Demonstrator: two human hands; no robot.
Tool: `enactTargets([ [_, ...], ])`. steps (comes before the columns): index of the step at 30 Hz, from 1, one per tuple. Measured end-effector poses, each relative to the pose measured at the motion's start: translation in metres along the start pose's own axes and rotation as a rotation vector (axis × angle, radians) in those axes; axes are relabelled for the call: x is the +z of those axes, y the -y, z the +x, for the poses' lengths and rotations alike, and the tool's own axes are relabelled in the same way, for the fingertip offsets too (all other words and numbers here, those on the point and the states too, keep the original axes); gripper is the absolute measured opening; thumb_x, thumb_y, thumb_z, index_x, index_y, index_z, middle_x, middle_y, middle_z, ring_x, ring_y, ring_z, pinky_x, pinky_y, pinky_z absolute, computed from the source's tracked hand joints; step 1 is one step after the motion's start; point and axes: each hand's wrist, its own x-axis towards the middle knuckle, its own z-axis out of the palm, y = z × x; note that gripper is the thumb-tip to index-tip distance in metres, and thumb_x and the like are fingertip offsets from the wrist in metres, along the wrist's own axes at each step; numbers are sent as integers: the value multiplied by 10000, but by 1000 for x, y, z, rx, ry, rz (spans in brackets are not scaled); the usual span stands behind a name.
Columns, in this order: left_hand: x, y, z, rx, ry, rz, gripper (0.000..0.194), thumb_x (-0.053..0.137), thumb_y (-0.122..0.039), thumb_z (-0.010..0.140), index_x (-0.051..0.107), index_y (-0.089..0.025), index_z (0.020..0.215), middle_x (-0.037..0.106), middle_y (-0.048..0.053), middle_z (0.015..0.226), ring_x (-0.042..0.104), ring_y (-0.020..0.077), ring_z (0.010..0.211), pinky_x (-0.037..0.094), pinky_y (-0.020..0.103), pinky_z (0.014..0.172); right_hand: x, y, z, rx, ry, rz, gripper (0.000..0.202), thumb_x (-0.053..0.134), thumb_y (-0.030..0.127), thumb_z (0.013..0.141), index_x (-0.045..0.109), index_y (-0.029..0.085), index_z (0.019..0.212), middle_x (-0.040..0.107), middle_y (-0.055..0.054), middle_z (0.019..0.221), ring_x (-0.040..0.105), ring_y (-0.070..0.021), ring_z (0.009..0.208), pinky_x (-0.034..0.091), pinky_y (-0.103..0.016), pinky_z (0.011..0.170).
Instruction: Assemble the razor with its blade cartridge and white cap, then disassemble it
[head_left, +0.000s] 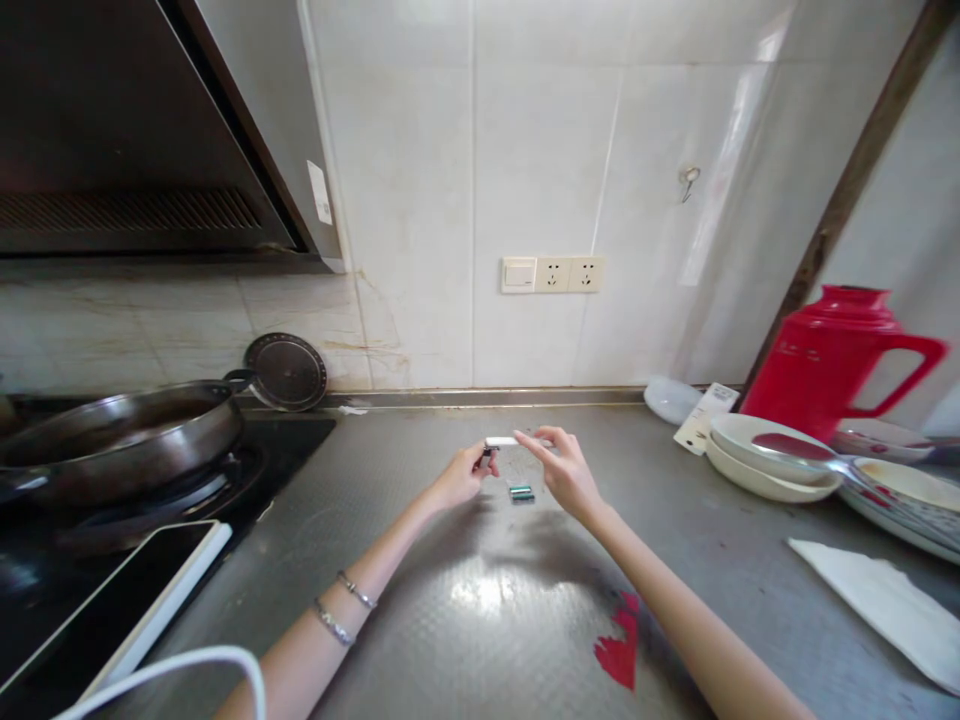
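Observation:
A small white, flat-topped object (501, 442) is held up above the steel counter. Its left end is pinched by my left hand (463, 476), where a small dark part shows beneath it. The fingers of my right hand (568, 474) reach over its right end; the index fingertip touches it and the other fingers are bent. Below and between the hands, a small green and silver item (521, 493) lies on the counter (480, 640); it is too small to name surely. Two bracelets circle my left wrist.
At the left are a metal pan (127, 450) on the black stove and a phone (112, 610) with a white cable. Bowls (772, 485), plates, a red jug (825, 360) and a white cloth or paper (877, 600) stand right. A red scrap (621, 650) lies near front.

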Motion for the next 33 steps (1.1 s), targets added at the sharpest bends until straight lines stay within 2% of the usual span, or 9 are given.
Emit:
enactTargets([
  [8, 0, -1, -1, 43, 17, 6, 177, 461, -57, 695, 529, -147, 831, 596, -2, 716, 529, 113, 658, 386, 212, 630, 5, -9, -5, 68, -2, 6, 612, 342, -19, 808, 468, 342, 1286, 462, -75, 1060, 474, -186, 924, 401, -358, 820],
  [16, 1, 1, -1, 33, 24, -12, 192, 468, -65, 712, 540, -147, 870, 605, 4, 737, 553, 122, 682, 410, 223, 653, 4, -5, -4, 49, 14, 24, 628, 341, -31, 790, 478, 334, 1282, 451, -82, 1085, 472, -188, 943, 408, -362, 841],
  [20, 2, -3, -2, 38, 31, -49, 304, 513, -101, 730, 532, -153, 1029, 593, -3, 721, 559, 120, 661, 424, 225, 644, 8, -15, -8, 108, 15, 28, 612, 330, -14, 799, 479, 333, 1281, 453, -84, 1133, 495, -181, 914, 418, -370, 836],
  [23, 4, -2, -1, -7, 22, -86, 310, 553, -132, 725, 508, -152, 1031, 591, -3, 714, 575, 119, 636, 441, 227, 620, 10, -19, -8, 165, 11, 94, 598, 312, 13, 815, 430, 307, 1322, 458, -94, 1161, 506, -179, 915, 430, -353, 836],
  [27, 5, -3, -1, -53, -1, -122, 259, 567, -149, 722, 473, -156, 964, 599, -1, 716, 603, 125, 617, 470, 239, 599, 12, -12, -5, 248, 27, 218, 540, 306, 89, 859, 361, 260, 1369, 519, -86, 1011, 526, -175, 879, 444, -312, 792],
  [30, 4, -6, 0, -102, -49, -158, 271, 572, -156, 722, 443, -160, 960, 603, 0, 704, 617, 134, 586, 481, 238, 543, 15, -1, -2, 314, -20, 307, 475, 330, 177, 893, 376, 219, 1363, 508, -48, 840, 517, -149, 728, 447, -269, 708],
  [33, 4, -7, 1, -153, -92, -200, 298, 592, -177, 716, 427, -168, 964, 603, -4, 693, 614, 133, 528, 458, 214, 458, 18, 12, 4, 341, -67, 375, 437, 341, 240, 909, 420, 207, 1337, 478, -21, 755, 495, -137, 666, 435, -243, 648],
])
